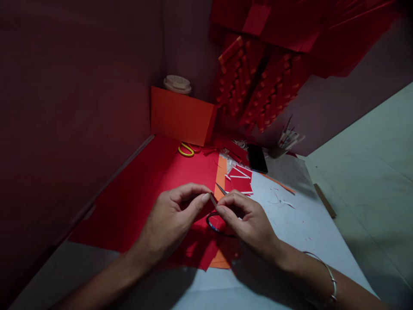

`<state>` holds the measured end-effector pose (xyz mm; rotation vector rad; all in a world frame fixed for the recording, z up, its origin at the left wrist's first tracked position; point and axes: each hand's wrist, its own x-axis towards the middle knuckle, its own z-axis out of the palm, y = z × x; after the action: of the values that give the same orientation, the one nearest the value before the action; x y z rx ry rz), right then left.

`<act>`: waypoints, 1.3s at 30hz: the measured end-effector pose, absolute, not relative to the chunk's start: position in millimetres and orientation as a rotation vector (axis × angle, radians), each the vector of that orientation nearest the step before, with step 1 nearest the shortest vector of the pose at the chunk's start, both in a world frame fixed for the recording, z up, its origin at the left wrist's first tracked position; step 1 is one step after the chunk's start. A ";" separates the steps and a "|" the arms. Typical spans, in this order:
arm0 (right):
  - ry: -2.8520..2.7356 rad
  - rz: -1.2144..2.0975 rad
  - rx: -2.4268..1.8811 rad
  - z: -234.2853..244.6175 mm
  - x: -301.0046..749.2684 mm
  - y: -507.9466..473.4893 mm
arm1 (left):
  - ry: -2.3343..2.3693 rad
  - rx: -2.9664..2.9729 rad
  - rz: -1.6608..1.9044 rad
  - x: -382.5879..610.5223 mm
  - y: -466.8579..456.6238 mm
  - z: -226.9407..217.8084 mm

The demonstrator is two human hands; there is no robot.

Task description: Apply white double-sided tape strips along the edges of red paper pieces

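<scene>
Overall, the white table [309,224] carries a large red sheet [190,172], its bulk toward ten o'clock of the work. Left hand [171,219] sits at eight o'clock, right hand [247,215] at four. Dark-handled scissors [221,188] appear tucked in the right hand, blade pointing to about ten. Smallest item: a narrow strip [213,200] between the hands, above the papers, each thumb and forefinger pinching one end. Judgement: light, even tension suits it; keep the blade clear of the left fingertips.
</scene>
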<state>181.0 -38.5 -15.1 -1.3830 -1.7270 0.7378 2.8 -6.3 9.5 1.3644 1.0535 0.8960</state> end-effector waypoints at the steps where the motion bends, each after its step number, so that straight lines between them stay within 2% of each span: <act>1: -1.728 0.735 -1.385 -15.1 180.8 -38.7 | 1.057 1.372 0.896 2.6 -6.4 10.0; 25: -1.426 1.134 -1.425 -5.6 172.2 -49.0 | 1.138 1.671 1.135 2.3 -15.5 9.7; 39: -1.404 1.270 -1.413 -2.2 169.2 -53.3 | 1.171 1.523 1.113 1.1 -14.2 6.8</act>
<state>169.2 -53.3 -2.2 -1.4126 -1.4041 1.2703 1.1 -14.2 6.8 1.5227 1.1714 1.1130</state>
